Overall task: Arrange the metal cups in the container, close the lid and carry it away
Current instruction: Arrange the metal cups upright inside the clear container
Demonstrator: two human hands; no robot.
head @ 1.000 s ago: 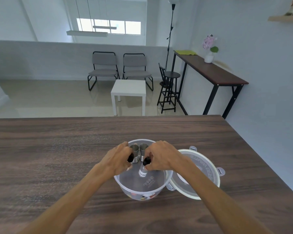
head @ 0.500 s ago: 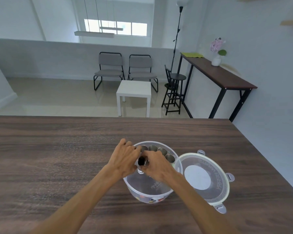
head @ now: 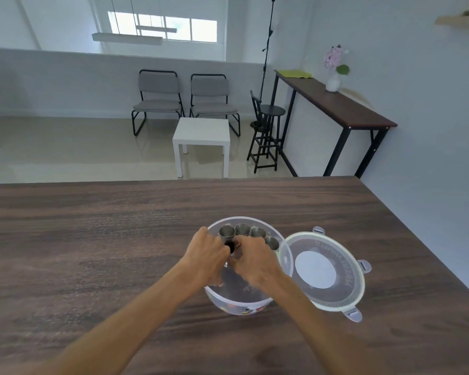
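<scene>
Both hands inside container, working on cups.
Our left hand and right hand pinch together at a cup we barely see; cup row at 12 o'clock in container, lid at 3 o'clock, right hand nearer.

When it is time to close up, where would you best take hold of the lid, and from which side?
Probably the lid by its rim, from the right, since it lies flat on the table right of the container. Its latch tabs stick out, so grip between them.
</scene>
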